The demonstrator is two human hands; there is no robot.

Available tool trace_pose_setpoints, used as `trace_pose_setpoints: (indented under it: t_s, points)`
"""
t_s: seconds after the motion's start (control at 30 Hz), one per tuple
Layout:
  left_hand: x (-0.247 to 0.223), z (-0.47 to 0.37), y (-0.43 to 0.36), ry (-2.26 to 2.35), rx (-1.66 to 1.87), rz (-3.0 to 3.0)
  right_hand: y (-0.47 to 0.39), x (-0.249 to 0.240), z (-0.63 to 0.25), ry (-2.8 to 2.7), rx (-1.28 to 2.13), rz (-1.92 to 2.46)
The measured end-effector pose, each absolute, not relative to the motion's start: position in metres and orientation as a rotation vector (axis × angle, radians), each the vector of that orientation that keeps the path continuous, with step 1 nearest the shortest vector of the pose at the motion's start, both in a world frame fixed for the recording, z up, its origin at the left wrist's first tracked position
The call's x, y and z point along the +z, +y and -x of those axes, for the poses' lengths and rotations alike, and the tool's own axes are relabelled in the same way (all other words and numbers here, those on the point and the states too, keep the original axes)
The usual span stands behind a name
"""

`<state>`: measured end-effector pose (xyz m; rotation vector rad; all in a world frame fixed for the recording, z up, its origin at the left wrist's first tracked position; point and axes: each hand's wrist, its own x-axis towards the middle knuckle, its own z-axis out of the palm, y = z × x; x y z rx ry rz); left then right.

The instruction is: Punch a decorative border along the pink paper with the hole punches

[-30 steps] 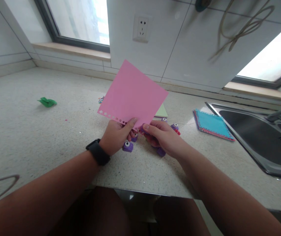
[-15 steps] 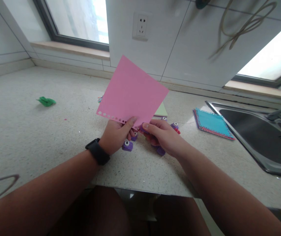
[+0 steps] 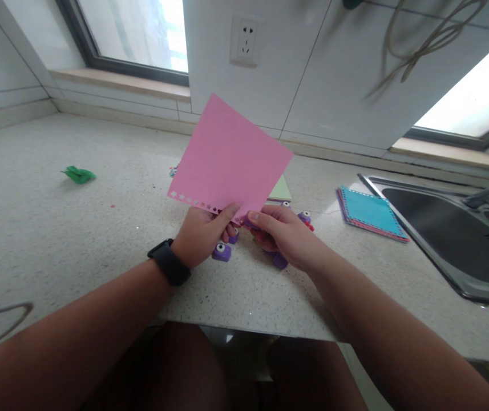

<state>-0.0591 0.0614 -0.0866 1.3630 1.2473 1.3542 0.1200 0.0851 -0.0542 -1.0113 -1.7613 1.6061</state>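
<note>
A square sheet of pink paper is held up tilted over the counter, with a row of small punched shapes along its lower edge. My left hand pinches that edge, thumb on top. My right hand is closed on a purple craft punch at the sheet's lower right corner; the fingers hide much of it. Other purple punches lie beneath and around the hands, among them one punch near my left wrist and another punch beyond my right hand.
A stack of coloured paper with a blue sheet on top lies beside the steel sink. Pale green paper shows behind the pink sheet. A crumpled green piece lies at left on the speckled counter.
Both hands keep their hold on the pink paper and the punch, almost still. The whole view has shifted very slightly.
</note>
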Motion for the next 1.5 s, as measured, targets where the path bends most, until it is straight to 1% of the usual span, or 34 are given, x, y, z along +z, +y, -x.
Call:
trace_pose_setpoints:
  t_s: [1.5]
  points:
    - [-0.0838,0.0576,0.0602,1.242,1.342,-1.362,0.0845,-0.0554,-0.1184,-1.722,1.598,0.969]
